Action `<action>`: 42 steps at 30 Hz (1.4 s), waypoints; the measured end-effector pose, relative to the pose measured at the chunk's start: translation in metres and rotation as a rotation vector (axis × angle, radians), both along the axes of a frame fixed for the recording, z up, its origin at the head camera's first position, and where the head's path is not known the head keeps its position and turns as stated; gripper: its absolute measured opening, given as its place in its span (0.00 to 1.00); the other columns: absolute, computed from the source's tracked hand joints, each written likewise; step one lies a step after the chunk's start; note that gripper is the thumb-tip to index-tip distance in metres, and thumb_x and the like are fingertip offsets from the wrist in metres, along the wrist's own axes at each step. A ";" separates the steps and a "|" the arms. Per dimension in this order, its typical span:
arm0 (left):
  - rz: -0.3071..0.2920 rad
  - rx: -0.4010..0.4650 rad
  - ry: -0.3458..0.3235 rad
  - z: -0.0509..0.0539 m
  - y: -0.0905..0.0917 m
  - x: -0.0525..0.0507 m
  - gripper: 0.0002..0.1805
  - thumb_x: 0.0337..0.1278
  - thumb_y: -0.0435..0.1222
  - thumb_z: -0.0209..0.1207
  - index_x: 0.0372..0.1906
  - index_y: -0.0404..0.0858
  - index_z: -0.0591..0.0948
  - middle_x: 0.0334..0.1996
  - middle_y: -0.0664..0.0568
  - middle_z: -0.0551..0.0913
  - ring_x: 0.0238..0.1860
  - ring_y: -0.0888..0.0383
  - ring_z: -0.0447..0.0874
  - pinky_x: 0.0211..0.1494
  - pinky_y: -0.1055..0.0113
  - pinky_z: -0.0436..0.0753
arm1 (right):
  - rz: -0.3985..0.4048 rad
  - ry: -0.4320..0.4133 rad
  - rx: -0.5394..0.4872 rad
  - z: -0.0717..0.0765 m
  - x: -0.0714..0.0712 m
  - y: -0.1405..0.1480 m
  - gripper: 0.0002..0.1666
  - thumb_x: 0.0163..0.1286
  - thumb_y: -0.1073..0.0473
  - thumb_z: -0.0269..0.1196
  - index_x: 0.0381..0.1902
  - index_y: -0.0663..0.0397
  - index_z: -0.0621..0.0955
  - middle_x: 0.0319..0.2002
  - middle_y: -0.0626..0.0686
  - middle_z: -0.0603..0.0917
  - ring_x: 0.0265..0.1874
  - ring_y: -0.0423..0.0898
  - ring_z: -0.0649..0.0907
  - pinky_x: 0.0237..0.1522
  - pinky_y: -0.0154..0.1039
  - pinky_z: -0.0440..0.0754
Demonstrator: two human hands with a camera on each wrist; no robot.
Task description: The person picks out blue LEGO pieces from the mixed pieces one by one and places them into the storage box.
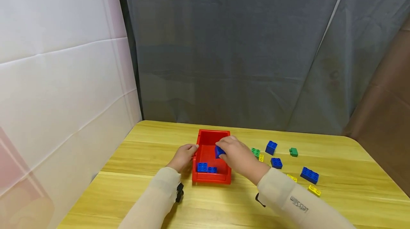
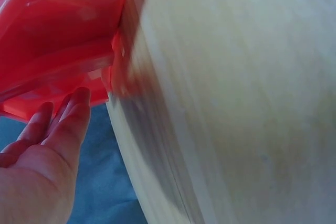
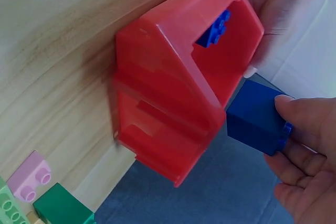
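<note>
I hold a blue brick (image 1: 219, 151) at a red bin's mouth (image 1: 211, 177), toward the bench's (image 1: 134, 165) far edge.
My right hand (image 1: 238, 155) has thumb and fingers clamped on the brick; my left hand (image 1: 182, 156), fingers straight, touches the bin's side facing the bench's left edge. More blue bricks (image 1: 202, 167) sit in the bin's near end; loose bricks (image 1: 309, 175) in blue, green and yellow lie toward the bench's right edge.

The head view looks forward and down over the tabletop (image 1: 205, 207). Both wrist views, much nearer, share the red bin (image 3: 163, 72).
</note>
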State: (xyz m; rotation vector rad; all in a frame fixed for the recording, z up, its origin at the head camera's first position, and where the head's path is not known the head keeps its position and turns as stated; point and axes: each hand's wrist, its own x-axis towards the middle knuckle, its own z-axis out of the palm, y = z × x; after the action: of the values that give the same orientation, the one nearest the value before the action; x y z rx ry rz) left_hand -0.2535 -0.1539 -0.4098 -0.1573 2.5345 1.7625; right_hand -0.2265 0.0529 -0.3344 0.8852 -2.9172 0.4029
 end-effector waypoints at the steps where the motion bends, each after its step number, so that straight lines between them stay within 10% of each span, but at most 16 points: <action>1: -0.003 -0.006 0.002 0.000 0.000 0.000 0.23 0.73 0.41 0.46 0.56 0.25 0.76 0.51 0.37 0.80 0.51 0.43 0.79 0.60 0.49 0.76 | 0.005 0.003 0.004 -0.001 -0.001 0.000 0.30 0.63 0.58 0.67 0.63 0.52 0.76 0.59 0.52 0.78 0.60 0.49 0.73 0.58 0.44 0.77; 42: 0.002 0.007 -0.051 0.002 0.001 0.003 0.25 0.73 0.44 0.46 0.59 0.28 0.74 0.54 0.38 0.79 0.54 0.43 0.77 0.61 0.47 0.74 | 0.151 0.113 0.295 -0.032 -0.009 -0.014 0.15 0.59 0.59 0.70 0.45 0.54 0.86 0.40 0.50 0.84 0.41 0.45 0.79 0.52 0.37 0.80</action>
State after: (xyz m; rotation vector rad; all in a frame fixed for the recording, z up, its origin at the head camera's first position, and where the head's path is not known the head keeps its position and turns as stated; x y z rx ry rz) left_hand -0.2501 -0.1526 -0.4081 -0.2020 2.4937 1.7453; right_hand -0.2359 0.0393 -0.3663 1.1276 -2.8589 -0.0739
